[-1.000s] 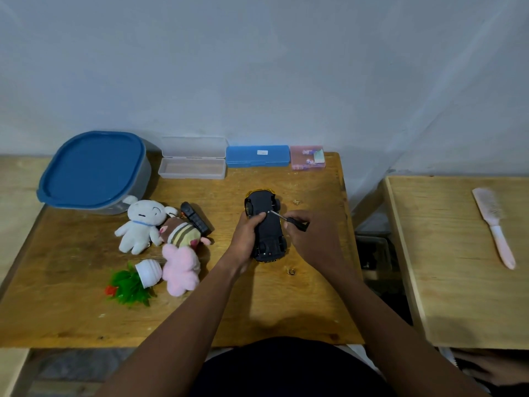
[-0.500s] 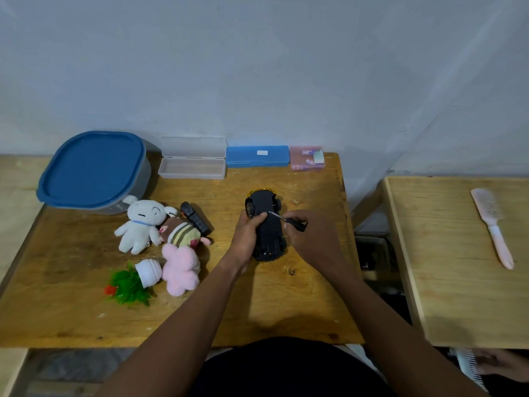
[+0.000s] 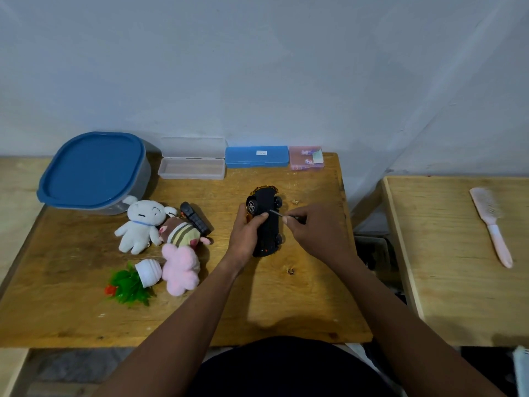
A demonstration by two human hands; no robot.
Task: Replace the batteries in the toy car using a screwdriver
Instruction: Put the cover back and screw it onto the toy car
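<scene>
While the blue-lidded tub [image 3: 91,170] sits at the far left corner of the bench [image 3: 71,310], a white plush [image 3: 140,224] lies just in front of it, with a green plastic plant [image 3: 128,285] tipped over nearer me. Next come an open clear case [image 3: 191,164] by the wall, a striped plush [image 3: 183,232], a pink plush [image 3: 180,267] and a black remote [image 3: 196,223]. A blue case [image 3: 256,156] and a small pink box [image 3: 306,161] stand further along the wall.

Right of centre the toy car [image 3: 267,222] lies belly-up on the bench. The left hand [image 3: 247,233] grips its left side, thumb across the underside. The right hand [image 3: 317,233] pinches a thin screwdriver [image 3: 282,215] in curled fingers [image 3: 289,220], tip touching the underside near the far wheels.

On a second bench [image 3: 458,282] lies a pink hairbrush [image 3: 491,224].
</scene>
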